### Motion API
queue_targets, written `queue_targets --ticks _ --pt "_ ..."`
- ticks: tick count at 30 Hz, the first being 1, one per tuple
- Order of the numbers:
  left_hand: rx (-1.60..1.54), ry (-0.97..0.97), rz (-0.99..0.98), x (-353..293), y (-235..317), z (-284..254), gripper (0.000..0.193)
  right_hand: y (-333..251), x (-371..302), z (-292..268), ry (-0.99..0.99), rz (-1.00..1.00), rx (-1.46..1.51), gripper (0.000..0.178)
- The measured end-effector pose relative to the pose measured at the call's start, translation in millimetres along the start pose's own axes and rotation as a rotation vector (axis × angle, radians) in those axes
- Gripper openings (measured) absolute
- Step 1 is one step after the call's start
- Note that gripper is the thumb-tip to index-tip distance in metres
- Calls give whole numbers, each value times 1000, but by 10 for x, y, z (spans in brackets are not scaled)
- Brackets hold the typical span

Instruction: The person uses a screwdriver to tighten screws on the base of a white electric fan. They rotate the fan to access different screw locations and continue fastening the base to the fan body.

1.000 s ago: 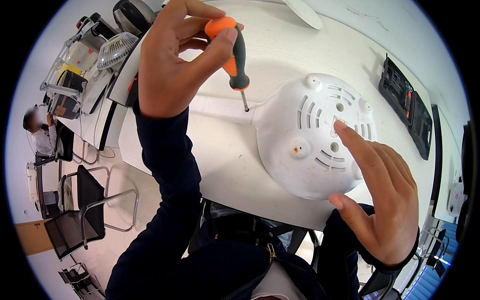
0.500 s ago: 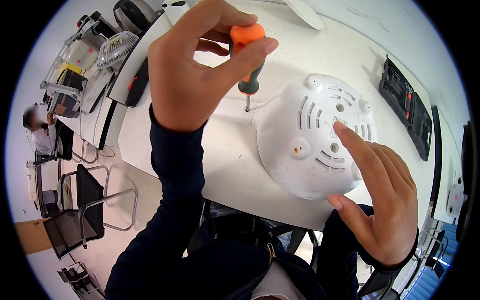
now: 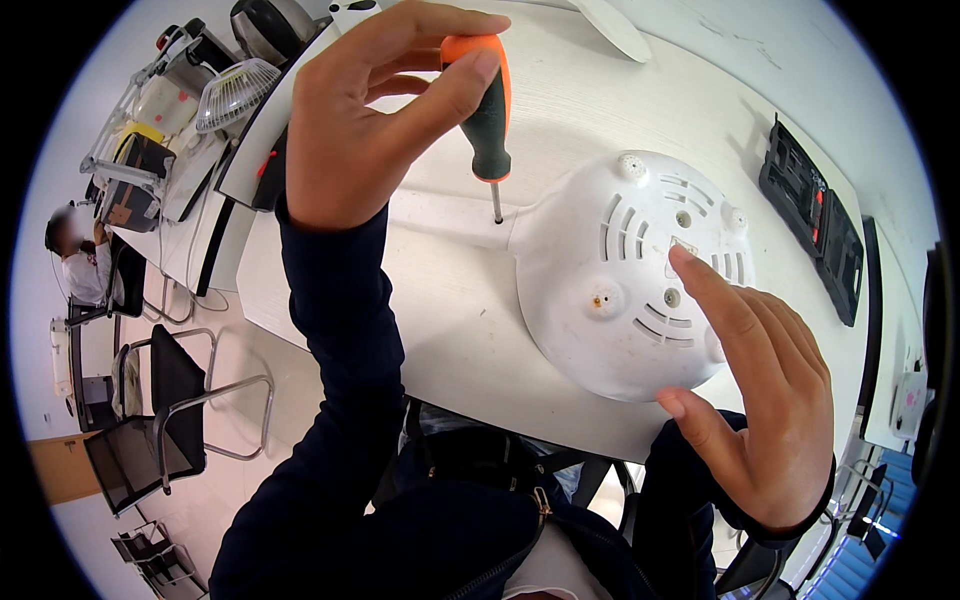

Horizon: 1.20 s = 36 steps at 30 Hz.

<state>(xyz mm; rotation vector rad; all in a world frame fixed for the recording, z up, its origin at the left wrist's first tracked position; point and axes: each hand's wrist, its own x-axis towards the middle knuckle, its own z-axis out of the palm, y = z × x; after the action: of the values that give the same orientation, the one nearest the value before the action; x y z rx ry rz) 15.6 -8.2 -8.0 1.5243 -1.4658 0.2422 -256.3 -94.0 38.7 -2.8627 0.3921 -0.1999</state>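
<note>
An orange-and-black screwdriver (image 3: 490,125) stands almost upright between the thumb and fingers of my left hand (image 3: 345,130). Its metal tip goes into a small hole in the handle of a white round plastic appliance (image 3: 570,340), which lies with its vented, footed underside up. My right hand (image 3: 765,390) is spread over the appliance's right side, the index fingertip by a small label and the thumb at the near rim. Whether its palm presses on the appliance cannot be made out.
The appliance lies on a white table (image 3: 450,350). An unfolded black tool case (image 3: 815,220) is at the far right. A wire fan guard (image 3: 237,95) and other items crowd a side desk at left. Beyond are black chairs (image 3: 180,400) and a seated person (image 3: 85,260).
My left hand has shifted slightly left with the screwdriver's grip, which has turned to show more black. The tip stays in the hole. My right hand has hardly moved.
</note>
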Motion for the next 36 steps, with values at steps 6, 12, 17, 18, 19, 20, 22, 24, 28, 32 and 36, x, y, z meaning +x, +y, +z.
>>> queue_targets --ticks 6,12,17,18,19,20,22,24,28,32,36 --pt "117 39 -49 -36 149 0 22 -10 7 11 9 -2 1 61" --pt "61 -62 -18 -47 115 -97 26 -5 -8 3 -3 -5 -35 61" --pt "-118 -100 19 -10 -31 -99 23 -17 -1 -2 1 -8 -10 60" --pt "-117 -92 29 -3 -39 -89 22 -16 -3 -3 1 -6 -9 60" --pt "-117 -83 39 4 -43 -78 21 -11 -5 -4 1 -4 -8 60" --pt "-117 -75 49 11 -50 -68 20 -7 -7 -5 1 -1 -6 59" --pt "-111 -51 57 8 -95 -61 20 2 -6 -7 -5 -7 -7 59" --pt "-116 -29 48 5 -103 -44 20 12 -17 -25 -16 13 -7 58" --pt "-32 23 30 1 -99 10 25 78 -71 -88 -21 83 -31 53" --pt "41 45 12 -5 -91 31 31 112 -98 -98 -12 87 -47 48" --pt "-18 18 8 -9 -108 -1 29 109 -99 -81 -6 73 -47 50"
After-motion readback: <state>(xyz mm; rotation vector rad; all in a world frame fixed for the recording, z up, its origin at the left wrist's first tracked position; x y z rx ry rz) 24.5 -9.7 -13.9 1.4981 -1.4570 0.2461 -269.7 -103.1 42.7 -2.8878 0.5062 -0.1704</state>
